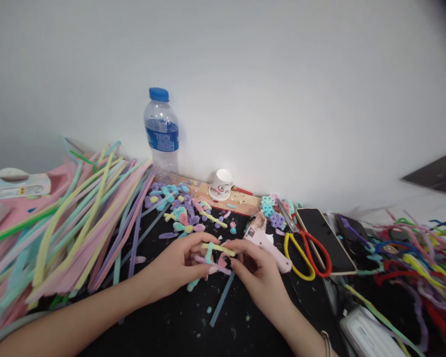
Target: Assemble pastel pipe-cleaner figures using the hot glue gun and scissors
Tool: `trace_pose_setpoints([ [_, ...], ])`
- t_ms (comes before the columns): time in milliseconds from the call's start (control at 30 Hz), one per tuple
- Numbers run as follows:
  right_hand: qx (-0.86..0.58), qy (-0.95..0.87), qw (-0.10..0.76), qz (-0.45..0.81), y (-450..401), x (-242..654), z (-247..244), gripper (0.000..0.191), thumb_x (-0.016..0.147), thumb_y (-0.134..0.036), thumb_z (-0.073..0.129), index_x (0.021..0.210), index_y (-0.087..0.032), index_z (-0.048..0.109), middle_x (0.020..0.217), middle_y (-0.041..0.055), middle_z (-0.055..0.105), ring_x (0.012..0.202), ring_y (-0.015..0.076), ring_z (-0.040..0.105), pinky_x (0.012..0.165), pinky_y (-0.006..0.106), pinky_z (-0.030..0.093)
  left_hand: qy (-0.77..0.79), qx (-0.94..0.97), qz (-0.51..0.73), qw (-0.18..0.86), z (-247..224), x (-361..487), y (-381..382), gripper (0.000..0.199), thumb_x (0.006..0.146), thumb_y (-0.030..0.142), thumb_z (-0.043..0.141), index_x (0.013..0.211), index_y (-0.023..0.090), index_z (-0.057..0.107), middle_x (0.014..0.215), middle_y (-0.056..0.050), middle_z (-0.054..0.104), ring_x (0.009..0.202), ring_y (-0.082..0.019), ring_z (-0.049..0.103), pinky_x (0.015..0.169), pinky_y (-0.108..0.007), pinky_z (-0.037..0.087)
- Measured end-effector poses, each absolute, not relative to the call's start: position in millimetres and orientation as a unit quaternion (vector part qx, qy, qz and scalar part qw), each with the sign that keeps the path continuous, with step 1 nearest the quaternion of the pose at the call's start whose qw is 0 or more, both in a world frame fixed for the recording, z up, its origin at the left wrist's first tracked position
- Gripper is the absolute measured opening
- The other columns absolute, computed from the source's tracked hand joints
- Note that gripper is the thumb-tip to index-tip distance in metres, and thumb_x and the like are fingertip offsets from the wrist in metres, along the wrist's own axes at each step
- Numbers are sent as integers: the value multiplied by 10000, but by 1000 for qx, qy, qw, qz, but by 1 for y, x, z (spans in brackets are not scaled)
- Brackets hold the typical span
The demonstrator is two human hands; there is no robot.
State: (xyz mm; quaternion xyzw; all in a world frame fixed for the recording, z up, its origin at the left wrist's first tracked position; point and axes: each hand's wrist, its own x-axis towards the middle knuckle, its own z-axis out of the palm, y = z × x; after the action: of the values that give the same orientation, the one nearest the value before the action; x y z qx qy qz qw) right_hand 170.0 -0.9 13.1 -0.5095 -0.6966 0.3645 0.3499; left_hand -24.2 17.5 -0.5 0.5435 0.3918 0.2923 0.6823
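My left hand (193, 260) is closed on a small figure of fuzzy pipe cleaner pieces (208, 252) in yellow, teal and pink. From the other side, my right hand (254, 267) pinches the same piece near the yellow strip's right end. Fingers hide part of it. Just right of my right hand lies a pale pink hot glue gun (269, 248). Below the hands a translucent glue stick (222, 300) rests on the black table top (171, 322). Scissors (307, 253) with yellow and red handles lie farther right.
Long pastel pipe cleaners (85, 213) pile up on the left. A plastic bottle (161, 134) and paper cup (221, 184) stand by the wall. Small fuzzy flowers (186, 213) lie behind the hands. On the right are a phone (325, 240) and more colourful pipe cleaners (423, 267).
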Motion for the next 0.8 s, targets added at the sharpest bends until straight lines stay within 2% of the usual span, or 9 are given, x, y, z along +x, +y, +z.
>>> trace_pose_setpoints([
  [333,-479,-632,366,487,3,170,13,234,798,-158,583,1002,-263,630,853,-7,649,660,132,524,588,242,405,388,549,286,683,3,-24,17,349,746,198,617,1072,189,494,828,4,654,664,-118,582,656,-253,452],
  [800,-463,-629,361,509,1,169,13,247,806,-169,578,1038,-249,608,775,-5,655,681,147,587,620,260,448,408,556,278,668,1,-24,17,347,733,276,635,1049,199,515,789,6,635,636,-135,586,619,-261,433],
])
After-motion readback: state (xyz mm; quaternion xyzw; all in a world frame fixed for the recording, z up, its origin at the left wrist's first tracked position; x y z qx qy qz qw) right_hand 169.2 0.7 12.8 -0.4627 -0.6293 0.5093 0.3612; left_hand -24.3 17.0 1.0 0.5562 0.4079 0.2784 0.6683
